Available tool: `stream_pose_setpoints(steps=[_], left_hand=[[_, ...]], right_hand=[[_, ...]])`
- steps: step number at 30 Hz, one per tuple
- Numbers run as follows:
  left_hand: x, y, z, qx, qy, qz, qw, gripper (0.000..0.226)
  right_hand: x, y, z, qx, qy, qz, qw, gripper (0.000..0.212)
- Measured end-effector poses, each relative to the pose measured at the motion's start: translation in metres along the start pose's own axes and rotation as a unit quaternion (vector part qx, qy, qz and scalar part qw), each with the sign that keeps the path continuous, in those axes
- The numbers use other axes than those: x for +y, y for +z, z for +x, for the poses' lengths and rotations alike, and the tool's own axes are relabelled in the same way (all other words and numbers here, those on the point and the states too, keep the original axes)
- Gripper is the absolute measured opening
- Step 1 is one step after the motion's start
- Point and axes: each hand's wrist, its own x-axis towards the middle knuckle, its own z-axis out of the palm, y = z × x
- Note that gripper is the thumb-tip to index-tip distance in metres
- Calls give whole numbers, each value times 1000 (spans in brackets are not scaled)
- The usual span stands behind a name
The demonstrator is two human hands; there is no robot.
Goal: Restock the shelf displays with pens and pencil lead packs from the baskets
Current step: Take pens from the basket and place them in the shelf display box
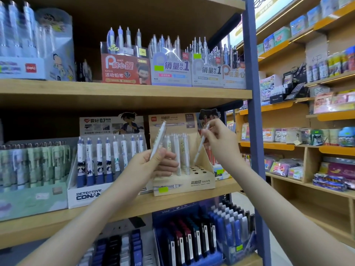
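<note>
At the far left a green display (28,189) sits flush against the Conan display (86,196), both close to the front edge of the shelf board (134,207). My left hand (155,163) is curled around the lower end of a white pen (160,135), which tilts up and right in front of the beige display (184,184). That display holds upright pens at its back, and the holes (197,168) at its front right stand open. My right hand (217,139) pinches a second pen (199,148), tip down, above those holes and apart from them. The upper board (124,94) hangs just above both hands. Just right of my right wrist the blue post (253,112) closes off the bay, with the aisle open beyond it.
</note>
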Motion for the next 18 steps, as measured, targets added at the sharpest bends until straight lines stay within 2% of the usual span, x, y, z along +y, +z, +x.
stream_pose_setpoints(steps=[5,8,15,18], left_hand=[[-5,-2,0,-12,4,-4,1000,44],[-8,-2,1,-14,7,-6,1000,44],[-12,-6,1,-22,12,-5,1000,40],[-13,-5,1,-26,10,-8,1000,41]], right_hand=[[2,13,12,-60,10,-53,997,12],[4,21,14,-89,-17,-86,992,26],[6,29,15,-152,-45,-129,979,27],[10,29,12,-175,-36,-175,968,36]])
